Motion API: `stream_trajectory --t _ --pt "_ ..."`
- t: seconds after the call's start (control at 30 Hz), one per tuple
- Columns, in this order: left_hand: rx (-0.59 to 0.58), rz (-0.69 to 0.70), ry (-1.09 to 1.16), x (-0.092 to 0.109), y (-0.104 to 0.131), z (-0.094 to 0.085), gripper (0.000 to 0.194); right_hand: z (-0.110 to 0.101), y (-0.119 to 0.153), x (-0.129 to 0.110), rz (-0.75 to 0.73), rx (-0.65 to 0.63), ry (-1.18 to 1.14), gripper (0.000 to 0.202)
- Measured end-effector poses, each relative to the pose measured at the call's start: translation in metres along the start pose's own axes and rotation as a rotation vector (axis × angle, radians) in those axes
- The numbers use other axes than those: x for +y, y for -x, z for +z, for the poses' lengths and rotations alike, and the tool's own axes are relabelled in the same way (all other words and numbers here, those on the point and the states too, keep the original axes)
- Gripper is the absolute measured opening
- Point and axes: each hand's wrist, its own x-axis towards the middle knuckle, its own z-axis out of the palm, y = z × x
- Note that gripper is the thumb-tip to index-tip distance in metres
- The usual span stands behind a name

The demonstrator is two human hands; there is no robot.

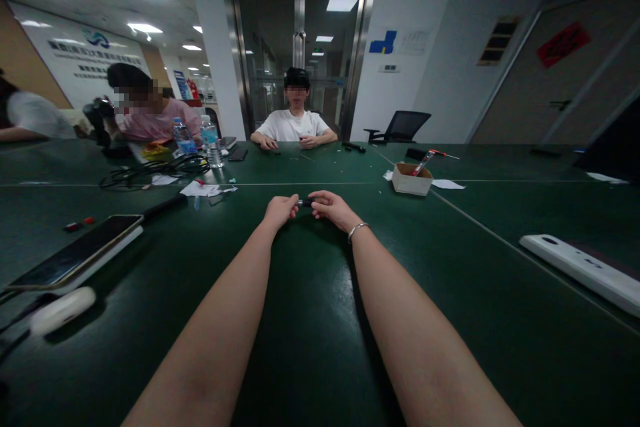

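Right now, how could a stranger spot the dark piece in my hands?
On the green table, find the left hand meeting the right hand, the one with a silver bracelet. Pinched between them is a short dark piece with a paler left end. Unlike the nearby box, both hands hold it.

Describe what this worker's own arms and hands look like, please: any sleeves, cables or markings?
They're human, not mechanical. The left arm and right arm show no sleeves, cables or markings. The left grip and right grip are ungloved human hands. A slim, silver-coloured bracelet circles the right wrist; nothing is visibly worn on the left one.
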Motion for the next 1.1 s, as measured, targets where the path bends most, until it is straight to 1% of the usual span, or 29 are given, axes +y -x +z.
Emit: stream_trajectory --t 0.13,0.27,0.43,0.53,0.63,0.77,0.87,0.93,1.03,1.1 --pt "0.014 -0.047 0.026 0.0029 -0.001 0.0018 0.04 0.0014 -0.0006 0.0006 -0.01 0.007 0.015 0.031" --pt "0.029 -0.05 0.026 0.0029 -0.0001 0.0018 0.039 0.0026 -0.0001 -0.0002 -0.008 0.016 0.017 0.029" --pt "-0.006 0.006 0.01 0.0 0.0019 0.0018 0.042 0.002 -0.0003 -0.0006 0.013 0.032 -0.007 0.023" --pt "-0.042 0.058 0.051 -0.0027 0.0011 0.0035 0.042 0.0018 -0.001 -0.0009 0.029 0.053 -0.035 0.016" --pt "-0.066 0.096 0.103 -0.0045 0.0 0.0048 0.037 0.0025 -0.0014 -0.0018 0.059 0.09 -0.057 0.009" --pt "-0.08 0.125 0.156 -0.0038 0.0009 0.0043 0.024 0.0037 -0.0011 -0.0037 0.083 0.129 -0.074 0.005" --pt "-0.088 0.116 0.197 -0.0018 0.0025 0.0044 0.024 0.0046 -0.0009 -0.0045 0.086 0.13 -0.074 0.005" --pt "-0.072 0.113 0.211 -0.0003 0.0031 0.0053 0.022 0.0049 -0.001 -0.0044 0.087 0.121 -0.066 0.005" --pt "-0.014 0.153 0.231 0.0009 0.0032 0.007 0.014 0.0047 -0.0015 -0.0037 0.084 0.112 -0.067 0.004" --pt "0.001 0.152 0.235 0.0009 0.0026 0.0078 0.015 0.004 -0.0018 -0.0032 0.085 0.107 -0.075 0.004"
